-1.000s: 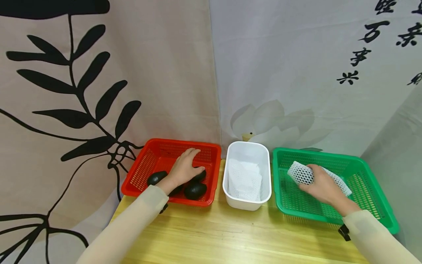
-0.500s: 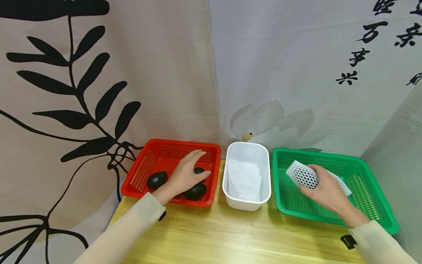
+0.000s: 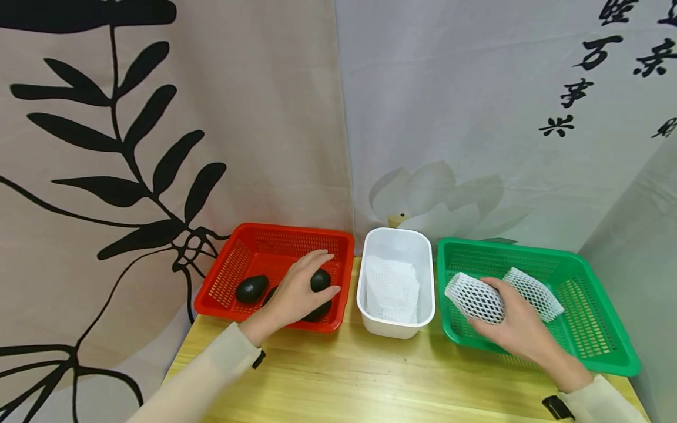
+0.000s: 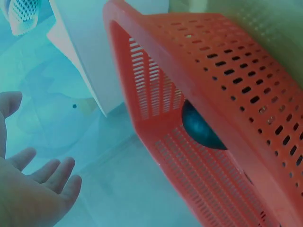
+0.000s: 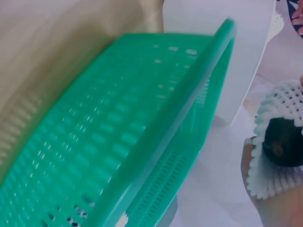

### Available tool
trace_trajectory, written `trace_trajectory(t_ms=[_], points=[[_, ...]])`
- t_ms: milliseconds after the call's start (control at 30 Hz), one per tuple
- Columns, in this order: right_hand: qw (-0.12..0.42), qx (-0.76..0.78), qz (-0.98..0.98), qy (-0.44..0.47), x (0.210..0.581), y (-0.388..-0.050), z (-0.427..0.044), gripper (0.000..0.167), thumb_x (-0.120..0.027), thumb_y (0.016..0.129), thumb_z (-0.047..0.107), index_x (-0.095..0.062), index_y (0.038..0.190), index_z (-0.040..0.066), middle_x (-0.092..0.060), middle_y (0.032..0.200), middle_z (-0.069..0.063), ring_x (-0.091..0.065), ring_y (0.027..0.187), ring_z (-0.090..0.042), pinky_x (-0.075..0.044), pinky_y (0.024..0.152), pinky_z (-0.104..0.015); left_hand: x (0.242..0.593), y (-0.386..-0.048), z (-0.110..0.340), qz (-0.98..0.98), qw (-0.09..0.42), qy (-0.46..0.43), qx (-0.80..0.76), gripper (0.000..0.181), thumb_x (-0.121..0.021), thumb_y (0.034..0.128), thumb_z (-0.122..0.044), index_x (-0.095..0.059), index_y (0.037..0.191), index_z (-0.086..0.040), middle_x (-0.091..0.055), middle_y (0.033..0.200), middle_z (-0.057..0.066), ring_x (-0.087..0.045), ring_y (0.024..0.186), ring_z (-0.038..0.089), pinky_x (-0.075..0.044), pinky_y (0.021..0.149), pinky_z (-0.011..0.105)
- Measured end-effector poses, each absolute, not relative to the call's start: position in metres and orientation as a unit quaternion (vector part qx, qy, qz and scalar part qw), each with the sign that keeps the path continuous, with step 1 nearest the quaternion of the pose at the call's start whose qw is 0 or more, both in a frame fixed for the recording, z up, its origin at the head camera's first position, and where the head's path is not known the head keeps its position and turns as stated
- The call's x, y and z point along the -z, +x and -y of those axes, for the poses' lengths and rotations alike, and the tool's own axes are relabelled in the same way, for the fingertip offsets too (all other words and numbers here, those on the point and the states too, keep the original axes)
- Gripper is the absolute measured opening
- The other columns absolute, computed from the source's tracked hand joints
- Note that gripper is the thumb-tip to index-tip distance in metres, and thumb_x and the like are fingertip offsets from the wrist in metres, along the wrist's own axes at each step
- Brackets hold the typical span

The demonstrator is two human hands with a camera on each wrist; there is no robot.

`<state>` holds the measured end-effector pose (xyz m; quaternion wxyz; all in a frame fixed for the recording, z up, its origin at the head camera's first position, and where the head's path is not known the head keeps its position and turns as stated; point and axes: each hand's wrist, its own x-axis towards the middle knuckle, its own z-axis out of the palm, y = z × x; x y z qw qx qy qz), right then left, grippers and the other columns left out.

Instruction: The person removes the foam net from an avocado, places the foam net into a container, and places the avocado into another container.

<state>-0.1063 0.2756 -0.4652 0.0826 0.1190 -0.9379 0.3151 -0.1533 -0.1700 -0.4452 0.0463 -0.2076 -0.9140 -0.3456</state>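
Observation:
My right hand grips an avocado wrapped in a white foam net, above the green basket. The bare dark end of that avocado shows through the net's opening in the right wrist view. Another white foam net lies in the green basket; its contents cannot be made out. Over the red basket hovers my left hand, fingers spread and holding nothing. Several dark avocados lie in that basket, some partly covered by the hand.
Between the baskets stands a white plastic tub with white foam nets inside. All three containers sit on a wooden table, close to a printed cloth backdrop.
My right hand has shifted left and toward me with the netted avocado, uncovering more of the other net. My left hand has drifted slightly right and toward me, still holding nothing.

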Motion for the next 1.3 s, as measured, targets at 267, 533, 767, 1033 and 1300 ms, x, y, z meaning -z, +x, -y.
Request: trace_trajectory(t_ms=[267, 533, 767, 1033, 1300], points=[[0.086, -0.319, 0.934, 0.140, 0.467, -0.089, -0.259, 0.083, -0.094, 0.073, 0.026, -0.051, 0.141, 0.004, -0.064, 0.121, -0.015, -0.064, 0.096, -0.028, -0.054, 0.069, -0.038, 0.450, -0.140, 0.168, 0.906, 0.048, -0.218, 0.359, 0.065, -0.082, 0.0918, -0.033, -0.057, 0.149, -0.014, -0.049, 0.157, 0.010, -0.045, 0.144, 0.033, -0.041, 0.113, 0.060], [0.102, -0.318, 0.922, 0.195, 0.477, -0.075, -0.244, 0.084, -0.097, 0.068, 0.022, -0.055, 0.139, 0.006, -0.066, 0.120, -0.007, -0.063, 0.096, -0.017, -0.056, 0.071, -0.033, 0.454, -0.124, 0.162, 0.896, 0.051, -0.241, 0.369, 0.064, -0.083, 0.0912, -0.029, -0.058, 0.147, -0.012, -0.050, 0.155, 0.007, -0.046, 0.142, 0.029, -0.042, 0.112, 0.058], [0.111, -0.330, 0.905, 0.243, 0.488, -0.064, -0.232, 0.085, -0.097, 0.064, 0.015, -0.056, 0.138, 0.008, -0.066, 0.122, -0.002, -0.063, 0.096, -0.010, -0.057, 0.072, -0.030, 0.461, -0.107, 0.155, 0.885, 0.068, -0.275, 0.370, 0.059, -0.085, 0.0899, -0.027, -0.063, 0.142, -0.011, -0.053, 0.151, 0.004, -0.048, 0.139, 0.025, -0.044, 0.111, 0.054], [0.099, -0.337, 0.894, 0.278, 0.501, -0.056, -0.220, 0.086, -0.098, 0.061, 0.016, -0.058, 0.136, 0.005, -0.065, 0.123, 0.005, -0.064, 0.098, -0.007, -0.058, 0.075, -0.031, 0.473, -0.089, 0.145, 0.863, 0.083, -0.324, 0.379, 0.052, -0.087, 0.0872, -0.023, -0.067, 0.134, -0.010, -0.058, 0.143, 0.002, -0.053, 0.134, 0.023, -0.048, 0.108, 0.050], [0.059, -0.349, 0.890, 0.288, 0.512, -0.047, -0.209, 0.084, -0.097, 0.064, 0.018, -0.057, 0.138, 0.014, -0.063, 0.124, 0.009, -0.062, 0.099, -0.005, -0.058, 0.076, -0.031, 0.493, -0.074, 0.135, 0.851, 0.062, -0.337, 0.398, 0.045, -0.087, 0.0872, -0.020, -0.069, 0.129, -0.013, -0.061, 0.138, 0.001, -0.055, 0.130, 0.020, -0.049, 0.108, 0.042]])
